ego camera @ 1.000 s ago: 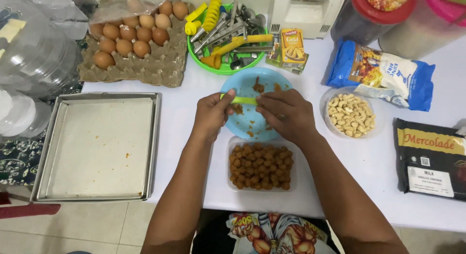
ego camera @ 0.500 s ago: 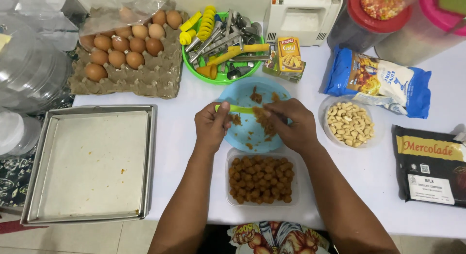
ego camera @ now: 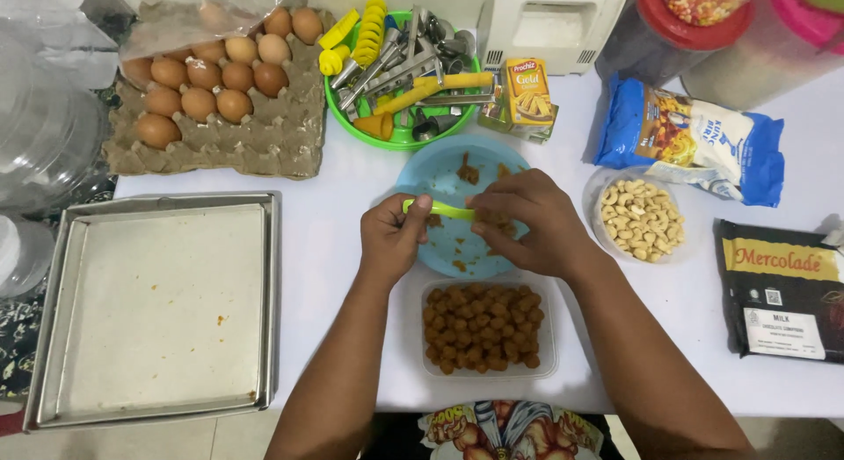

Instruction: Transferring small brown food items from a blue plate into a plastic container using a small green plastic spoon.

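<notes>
My left hand [ego camera: 391, 239] grips the handle of a yellow-green spoon [ego camera: 444, 210] held level over a light blue plate [ego camera: 444, 174] smeared with bits of brown dough. My right hand [ego camera: 526, 224] is curled at the spoon's other end, fingertips pinching brown dough there. Just in front of the plate, a clear rectangular container [ego camera: 485, 328] is full of small brown dough balls.
A metal baking tray [ego camera: 158, 306] lies at left. Behind it stands an egg carton [ego camera: 215, 91] with brown eggs. A green bowl of utensils [ego camera: 404, 69], a small yellow box [ego camera: 527, 91], a bowl of cashews [ego camera: 637, 218], a blue bag [ego camera: 694, 148] and a dark chocolate pack [ego camera: 782, 293] surround the plate.
Both hands stay over the blue plate; the right hand's fingers have shifted along the spoon, working the dough. The view has drifted slightly.
</notes>
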